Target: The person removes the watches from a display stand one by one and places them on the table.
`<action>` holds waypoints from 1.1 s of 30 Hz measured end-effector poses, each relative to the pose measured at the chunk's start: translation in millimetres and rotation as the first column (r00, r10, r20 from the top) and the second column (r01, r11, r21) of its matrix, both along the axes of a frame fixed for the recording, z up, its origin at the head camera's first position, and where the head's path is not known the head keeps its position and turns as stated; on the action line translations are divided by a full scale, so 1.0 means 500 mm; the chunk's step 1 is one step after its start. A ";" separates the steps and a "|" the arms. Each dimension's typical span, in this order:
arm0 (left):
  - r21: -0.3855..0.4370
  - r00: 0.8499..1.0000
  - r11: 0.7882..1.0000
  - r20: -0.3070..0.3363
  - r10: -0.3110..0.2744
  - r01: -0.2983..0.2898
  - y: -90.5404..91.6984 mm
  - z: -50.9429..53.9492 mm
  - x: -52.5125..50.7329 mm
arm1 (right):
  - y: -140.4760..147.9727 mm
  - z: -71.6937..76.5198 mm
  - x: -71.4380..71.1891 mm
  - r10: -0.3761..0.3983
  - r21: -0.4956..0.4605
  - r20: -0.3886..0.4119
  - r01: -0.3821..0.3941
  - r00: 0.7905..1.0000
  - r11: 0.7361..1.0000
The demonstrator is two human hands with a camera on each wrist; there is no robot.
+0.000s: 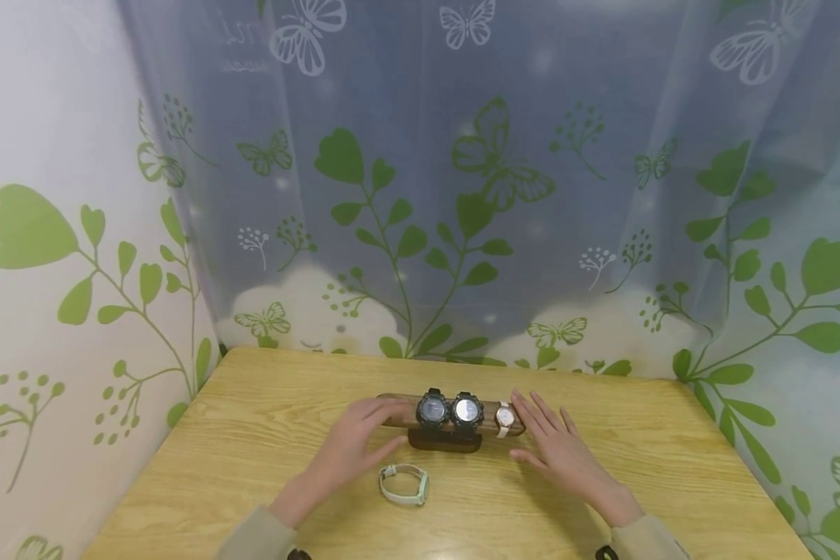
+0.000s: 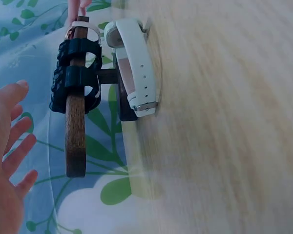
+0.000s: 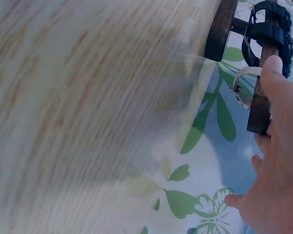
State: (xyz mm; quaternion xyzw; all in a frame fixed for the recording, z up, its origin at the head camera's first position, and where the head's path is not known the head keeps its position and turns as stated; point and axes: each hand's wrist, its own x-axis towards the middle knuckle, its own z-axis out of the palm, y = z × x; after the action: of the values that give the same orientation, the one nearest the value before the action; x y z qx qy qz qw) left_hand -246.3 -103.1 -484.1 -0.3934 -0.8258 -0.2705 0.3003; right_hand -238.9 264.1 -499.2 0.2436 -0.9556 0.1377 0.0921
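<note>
A dark wooden watch stand carries two black watches and, at its right end, a white-strapped watch. My left hand is spread by the bar's left end; in the left wrist view that hand stands apart from the bar, fingers loosely extended. At the right end is my right hand, its fingers extended; in the right wrist view the hand lies against the bar beside the white strap. A pale green watch lies in front of the stand, its strap closed in a loop.
The stand is on a light wooden table. Behind and at both sides hangs a curtain printed with leaves and butterflies. Dark bands show near both sleeves at the lower edge.
</note>
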 end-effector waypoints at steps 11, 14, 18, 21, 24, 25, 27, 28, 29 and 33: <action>-0.119 0.994 0.992 0.098 0.053 -0.042 0.035 0.018 -0.058 | 0.001 0.004 0.000 -0.001 0.005 -0.001 0.001 1.000 1.000; -0.196 0.984 0.980 0.161 0.071 -0.038 0.047 0.015 -0.073 | 0.002 0.003 -0.001 -0.001 0.006 -0.015 0.001 1.000 1.000; -0.239 0.972 0.971 0.223 0.072 -0.017 0.059 0.013 -0.085 | 0.002 0.000 -0.001 0.002 0.013 -0.027 -0.001 1.000 1.000; -0.246 0.967 0.969 0.246 0.061 0.001 0.063 0.012 -0.090 | 0.001 -0.002 0.000 -0.002 0.009 -0.014 0.002 1.000 1.000; -0.261 0.966 0.965 0.253 0.053 0.016 0.067 0.011 -0.095 | 0.000 -0.001 0.001 -0.005 0.002 -0.011 0.005 1.000 1.000; -0.265 0.966 0.964 0.255 0.049 0.021 0.068 0.010 -0.097 | 0.000 0.000 0.001 -0.004 0.001 -0.011 0.004 1.000 1.000; -0.270 0.965 0.962 0.259 0.042 0.030 0.069 0.009 -0.101 | 0.000 0.000 0.000 -0.004 0.000 -0.013 0.004 1.000 1.000; -0.269 0.965 0.963 0.260 0.037 0.036 0.070 0.008 -0.104 | 0.000 0.000 0.000 -0.004 -0.001 -0.014 0.004 1.000 1.000; -0.268 0.965 0.963 0.259 0.032 0.040 0.071 0.008 -0.105 | 0.001 0.000 0.000 -0.004 0.001 -0.014 0.004 1.000 1.000; -0.272 0.968 0.961 0.248 0.021 0.049 0.073 0.004 -0.112 | 0.002 -0.001 -0.002 -0.011 0.010 -0.010 0.011 1.000 1.000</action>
State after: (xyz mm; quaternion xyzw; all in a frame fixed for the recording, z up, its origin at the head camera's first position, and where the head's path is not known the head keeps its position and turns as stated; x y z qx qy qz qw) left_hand -302.3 -66.7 -481.9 -0.4002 -0.8836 -0.2022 0.1347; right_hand -240.0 265.3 -499.9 0.2396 -0.9571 0.1312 0.0965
